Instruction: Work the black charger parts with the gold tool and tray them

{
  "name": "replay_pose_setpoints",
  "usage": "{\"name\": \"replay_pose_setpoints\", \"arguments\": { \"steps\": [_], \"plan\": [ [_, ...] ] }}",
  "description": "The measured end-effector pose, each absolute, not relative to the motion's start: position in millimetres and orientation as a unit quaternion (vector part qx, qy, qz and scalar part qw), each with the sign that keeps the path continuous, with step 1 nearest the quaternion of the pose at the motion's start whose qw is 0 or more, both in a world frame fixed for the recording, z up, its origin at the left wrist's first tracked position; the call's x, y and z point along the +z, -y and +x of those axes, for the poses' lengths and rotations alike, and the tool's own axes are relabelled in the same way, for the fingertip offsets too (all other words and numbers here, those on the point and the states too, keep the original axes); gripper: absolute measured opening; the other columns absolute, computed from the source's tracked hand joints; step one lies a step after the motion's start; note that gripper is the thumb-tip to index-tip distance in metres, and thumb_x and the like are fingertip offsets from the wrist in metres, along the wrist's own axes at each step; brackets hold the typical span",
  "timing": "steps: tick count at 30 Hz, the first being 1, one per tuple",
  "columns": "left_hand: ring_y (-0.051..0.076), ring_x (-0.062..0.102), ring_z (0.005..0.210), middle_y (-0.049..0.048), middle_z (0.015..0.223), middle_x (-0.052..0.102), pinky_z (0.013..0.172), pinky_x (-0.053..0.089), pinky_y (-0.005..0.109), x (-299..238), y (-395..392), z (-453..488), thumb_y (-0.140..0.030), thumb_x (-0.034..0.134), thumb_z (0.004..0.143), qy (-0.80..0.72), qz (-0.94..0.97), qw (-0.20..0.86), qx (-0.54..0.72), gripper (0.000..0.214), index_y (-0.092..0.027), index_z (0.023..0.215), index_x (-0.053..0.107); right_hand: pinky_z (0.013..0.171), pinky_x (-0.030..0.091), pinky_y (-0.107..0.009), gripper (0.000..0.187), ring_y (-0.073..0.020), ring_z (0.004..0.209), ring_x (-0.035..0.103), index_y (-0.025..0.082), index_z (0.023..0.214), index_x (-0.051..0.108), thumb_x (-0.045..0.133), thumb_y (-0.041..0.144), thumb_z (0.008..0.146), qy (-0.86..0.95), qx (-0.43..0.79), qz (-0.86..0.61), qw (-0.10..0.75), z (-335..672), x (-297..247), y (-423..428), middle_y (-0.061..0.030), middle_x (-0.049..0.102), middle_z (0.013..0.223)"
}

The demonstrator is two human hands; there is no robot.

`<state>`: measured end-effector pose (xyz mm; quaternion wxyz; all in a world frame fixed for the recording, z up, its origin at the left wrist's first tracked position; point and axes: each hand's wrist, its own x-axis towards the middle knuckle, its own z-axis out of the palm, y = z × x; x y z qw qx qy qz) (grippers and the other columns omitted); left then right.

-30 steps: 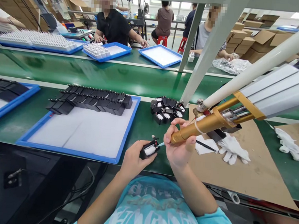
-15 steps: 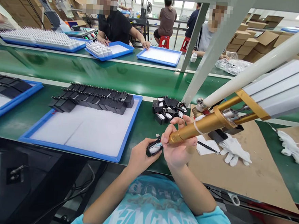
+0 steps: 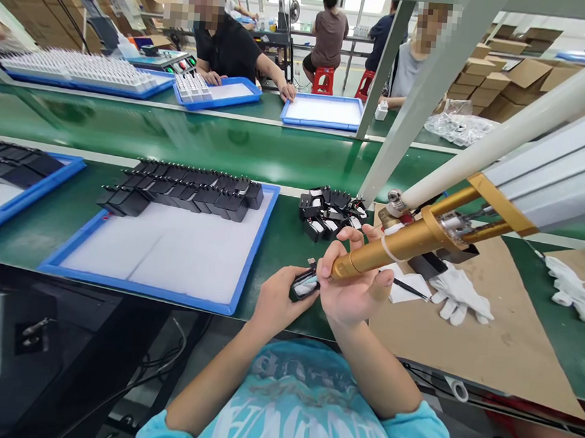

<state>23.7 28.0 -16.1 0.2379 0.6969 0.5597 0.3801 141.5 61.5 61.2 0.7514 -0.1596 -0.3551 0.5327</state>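
Note:
Between the thumb and fingers of my left hand (image 3: pixel 277 299) is a small black plug-adapter housing (image 3: pixel 304 285), its open side facing up with something white inside. My right hand (image 3: pixel 350 296) grips the lower end of a thick gold glue dispenser (image 3: pixel 395 249), which slants down from the upper right. A pale blue tip at its end reaches the housing; how deep it goes is hard to see. Beyond my hands sits a cluster of similar black housings (image 3: pixel 330 211) with white insides. To the left, a blue-rimmed tray (image 3: pixel 237 288) bears rows of closed black adapters (image 3: pixel 189 188).
A white post (image 3: pixel 388 142) rises behind the dispenser. On brown cardboard (image 3: pixel 493 353) at the right lie white gloves (image 3: pixel 460 294) and black tweezers (image 3: pixel 408 287). Another blue tray (image 3: pixel 29 184) stands at far left. Co-workers sit across the green bench, one touching a tray (image 3: pixel 323 111).
My hands and the dispenser stay almost in place; the housing tilts slightly. Across the bench, a person's hand has shifted a blue tray a little to the right.

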Motion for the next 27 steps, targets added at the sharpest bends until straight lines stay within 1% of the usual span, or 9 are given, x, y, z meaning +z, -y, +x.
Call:
{"name": "replay_pose_setpoints", "arguments": {
  "steps": [5, 10, 12, 15, 18, 20, 23, 25, 27],
  "plan": [
    [0.023, 0.066, 0.095, 0.0047, 0.102, 0.069, 0.084, 0.052, 0.036, -28, -36, -2, -0.034, 0.067, 0.081, -0.595, 0.681, 0.313, 0.29, 0.028, -0.022, 0.104, 0.058, 0.029, 0.034, -0.02, 0.043, -0.0063, 0.048, 0.05, 0.032, 0.11, 0.057, 0.054, 0.063, 0.079, 0.344, 0.519, -0.185, 0.76, 150, 58, -67, 0.0001, 0.053, 0.098],
    [0.024, 0.057, 0.123, 0.0058, 0.133, 0.06, 0.105, 0.044, 0.038, -17, -49, -12, -0.043, 0.068, 0.082, -0.566, 0.654, 0.41, 0.288, 0.055, -0.025, 0.13, 0.049, 0.03, 0.032, -0.02, 0.039, -0.0065, 0.047, 0.051, 0.031, 0.108, 0.056, 0.055, 0.059, 0.08, 0.339, 0.502, -0.199, 0.77, 163, 55, -72, 0.0008, 0.053, 0.096],
    [0.022, 0.058, 0.123, 0.0042, 0.132, 0.062, 0.107, 0.043, 0.038, -15, -55, -8, -0.04, 0.063, 0.086, -0.554, 0.66, 0.415, 0.293, 0.046, -0.026, 0.129, 0.053, 0.03, 0.032, -0.02, 0.039, -0.0067, 0.047, 0.05, 0.031, 0.108, 0.054, 0.054, 0.059, 0.08, 0.341, 0.495, -0.212, 0.77, 166, 54, -73, 0.0008, 0.053, 0.095],
    [0.02, 0.064, 0.111, 0.002, 0.116, 0.07, 0.101, 0.048, 0.035, -21, -60, -1, -0.026, 0.058, 0.086, -0.54, 0.671, 0.389, 0.327, 0.027, -0.024, 0.112, 0.062, 0.03, 0.033, -0.021, 0.04, -0.0068, 0.047, 0.049, 0.032, 0.107, 0.052, 0.053, 0.061, 0.079, 0.348, 0.49, -0.231, 0.765, 170, 52, -74, 0.0007, 0.053, 0.096],
    [0.019, 0.067, 0.099, 0.0011, 0.105, 0.072, 0.093, 0.051, 0.033, -27, -60, 1, -0.013, 0.055, 0.079, -0.539, 0.697, 0.32, 0.35, 0.029, -0.022, 0.105, 0.064, 0.03, 0.033, -0.021, 0.04, -0.0069, 0.047, 0.049, 0.032, 0.107, 0.051, 0.053, 0.061, 0.08, 0.353, 0.493, -0.232, 0.761, 174, 50, -75, 0.0009, 0.053, 0.095],
    [0.018, 0.065, 0.097, 0.0022, 0.108, 0.071, 0.09, 0.052, 0.033, -26, -58, -1, -0.01, 0.052, 0.079, -0.52, 0.735, 0.271, 0.339, 0.04, -0.022, 0.116, 0.062, 0.03, 0.033, -0.021, 0.04, -0.0068, 0.046, 0.05, 0.031, 0.107, 0.051, 0.054, 0.06, 0.08, 0.354, 0.493, -0.225, 0.762, 176, 49, -76, 0.001, 0.053, 0.095],
    [0.02, 0.059, 0.101, 0.0048, 0.12, 0.067, 0.091, 0.05, 0.037, -16, -53, -6, -0.013, 0.049, 0.088, -0.48, 0.8, 0.211, 0.291, 0.053, -0.023, 0.14, 0.047, 0.03, 0.033, -0.02, 0.038, -0.0065, 0.047, 0.051, 0.031, 0.106, 0.053, 0.055, 0.059, 0.08, 0.352, 0.494, -0.214, 0.766, 180, 47, -77, 0.0013, 0.053, 0.095],
    [0.021, 0.057, 0.102, 0.0057, 0.125, 0.064, 0.092, 0.05, 0.039, -11, -50, -9, -0.018, 0.047, 0.094, -0.471, 0.826, 0.172, 0.258, 0.052, -0.024, 0.145, 0.041, 0.031, 0.034, -0.02, 0.037, -0.0064, 0.047, 0.051, 0.03, 0.105, 0.053, 0.055, 0.058, 0.08, 0.352, 0.492, -0.214, 0.767, 183, 45, -78, 0.0015, 0.053, 0.095],
    [0.021, 0.058, 0.101, 0.0059, 0.124, 0.065, 0.09, 0.05, 0.039, -11, -48, -9, -0.021, 0.044, 0.098, -0.475, 0.833, 0.137, 0.248, 0.047, -0.023, 0.145, 0.041, 0.031, 0.034, -0.02, 0.036, -0.0064, 0.047, 0.051, 0.03, 0.104, 0.053, 0.055, 0.058, 0.08, 0.354, 0.488, -0.217, 0.768, 186, 44, -79, 0.0017, 0.053, 0.095]
  ]
}}
